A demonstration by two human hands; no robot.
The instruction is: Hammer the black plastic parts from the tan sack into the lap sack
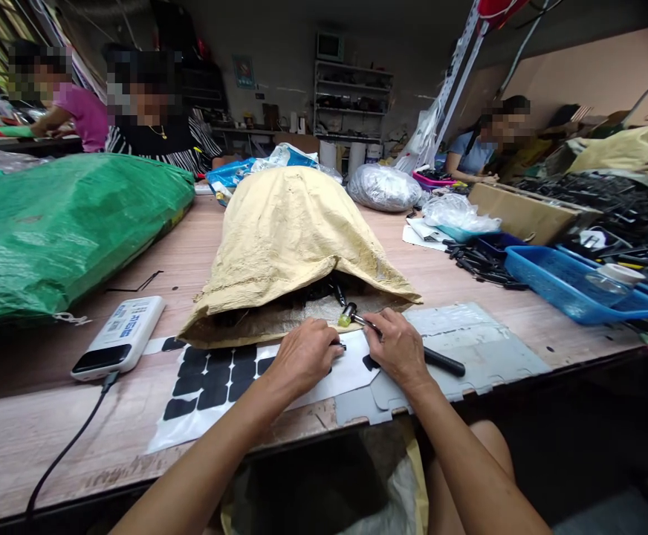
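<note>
My right hand is closed round a small mallet with a black grip, a metal shaft and a translucent yellow face. Its head points left, at the mouth of a cream woven sack with dark pieces inside. Close beside it, my left hand pinches a small black piece, mostly covered by the fingers. Under my left forearm lies a white sheet of black stickers. A grey plastic board lies flat beneath and right of my right hand.
A white power bank with a black cable sits left. A big green sack fills the far left. Right are a blue tray, loose black parts and a cardboard box. Several people sit around the table.
</note>
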